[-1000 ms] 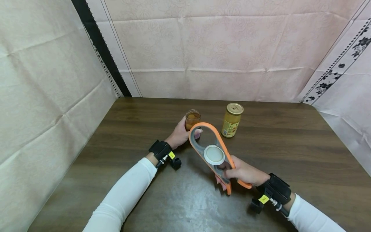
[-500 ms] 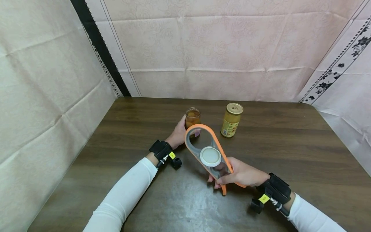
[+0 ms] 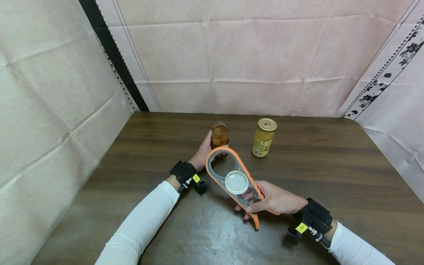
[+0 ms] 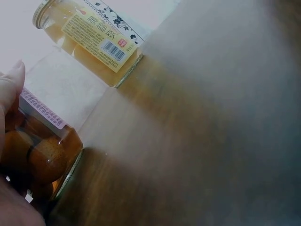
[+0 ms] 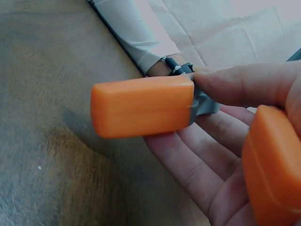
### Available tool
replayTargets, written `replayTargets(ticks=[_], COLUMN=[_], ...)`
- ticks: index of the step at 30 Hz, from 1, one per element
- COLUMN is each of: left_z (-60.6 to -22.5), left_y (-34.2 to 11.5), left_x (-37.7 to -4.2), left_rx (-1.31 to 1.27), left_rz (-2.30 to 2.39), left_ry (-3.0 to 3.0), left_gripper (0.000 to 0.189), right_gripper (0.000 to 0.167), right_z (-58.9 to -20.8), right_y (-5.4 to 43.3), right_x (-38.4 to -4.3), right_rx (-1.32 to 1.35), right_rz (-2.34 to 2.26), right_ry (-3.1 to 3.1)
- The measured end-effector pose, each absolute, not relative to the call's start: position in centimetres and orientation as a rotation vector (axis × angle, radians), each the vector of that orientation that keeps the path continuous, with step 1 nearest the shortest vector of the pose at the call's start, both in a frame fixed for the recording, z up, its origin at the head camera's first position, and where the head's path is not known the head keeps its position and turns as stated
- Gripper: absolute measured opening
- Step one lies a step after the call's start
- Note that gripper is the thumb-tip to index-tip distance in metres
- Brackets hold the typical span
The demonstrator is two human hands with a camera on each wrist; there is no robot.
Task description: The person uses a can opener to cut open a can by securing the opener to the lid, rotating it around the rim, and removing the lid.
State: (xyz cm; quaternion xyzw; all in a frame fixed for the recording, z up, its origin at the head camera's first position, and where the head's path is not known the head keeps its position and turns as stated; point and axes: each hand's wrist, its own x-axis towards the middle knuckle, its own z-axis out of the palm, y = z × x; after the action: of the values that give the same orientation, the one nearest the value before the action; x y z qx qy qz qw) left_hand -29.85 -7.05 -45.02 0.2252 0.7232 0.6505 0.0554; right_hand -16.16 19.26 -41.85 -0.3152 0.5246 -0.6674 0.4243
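Note:
My left hand [image 3: 201, 156] grips an uncapped glass jar [image 3: 220, 136] that stands on the table, with brown round pieces in dark liquid inside. In the left wrist view the thumb curls round this jar's [image 4: 44, 150] side. My right hand [image 3: 276, 197] holds an orange and grey jar opener [image 3: 244, 170] above the table, thumb on one side and fingers beneath. A pale round lid [image 3: 236, 182] sits within the opener's loop. The opener's far end overlaps the left fingertips in the head view. Its orange handle ends [image 5: 141, 108] show close up in the right wrist view.
A second glass jar [image 3: 263, 138], gold-lidded with a yellow label, stands upright to the right of the first. Both are on a brown wooden table [image 3: 318, 158]. Pale cloth [image 3: 258, 62] hangs behind the table's far edge and at both sides.
My right hand has shifted the opener and the lid to the left and slightly down, toward me. More of the uncapped jar shows. My left hand stays round the jar.

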Motion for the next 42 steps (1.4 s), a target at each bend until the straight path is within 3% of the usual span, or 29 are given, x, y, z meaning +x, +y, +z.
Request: replayTargets(ticks=[11, 21, 27, 33, 42], left_z=[-45.0, -44.9, -44.8, -44.9, -45.0], left_y=[-7.5, -7.5, -7.5, -7.7, -7.3], left_x=[-29.8, -29.7, -29.7, -29.6, -29.5], left_rx=[0.660, 0.595, 0.606, 0.644, 0.484], left_rz=[1.943, 1.929, 1.923, 1.905, 1.932], left_ry=[2.213, 2.250, 2.242, 2.258, 2.304], left_gripper=[0.076, 0.069, 0.075, 0.073, 0.065], right_gripper=[0.020, 0.044, 0.044, 0.046, 0.033], right_z=[-41.7, -40.9, -40.3, -40.2, -40.4], right_y=[19.5, 19.9, 20.3, 20.2, 20.1], right_x=[-16.4, -16.9, -17.0, -16.9, -16.9], right_rx=[-0.700, -0.628, -0.494, -0.574, -0.693], right_rz=[-1.659, -1.635, -1.560, -1.528, -1.525], right_ry=[1.533, 1.727, 1.933, 1.995, 2.131])
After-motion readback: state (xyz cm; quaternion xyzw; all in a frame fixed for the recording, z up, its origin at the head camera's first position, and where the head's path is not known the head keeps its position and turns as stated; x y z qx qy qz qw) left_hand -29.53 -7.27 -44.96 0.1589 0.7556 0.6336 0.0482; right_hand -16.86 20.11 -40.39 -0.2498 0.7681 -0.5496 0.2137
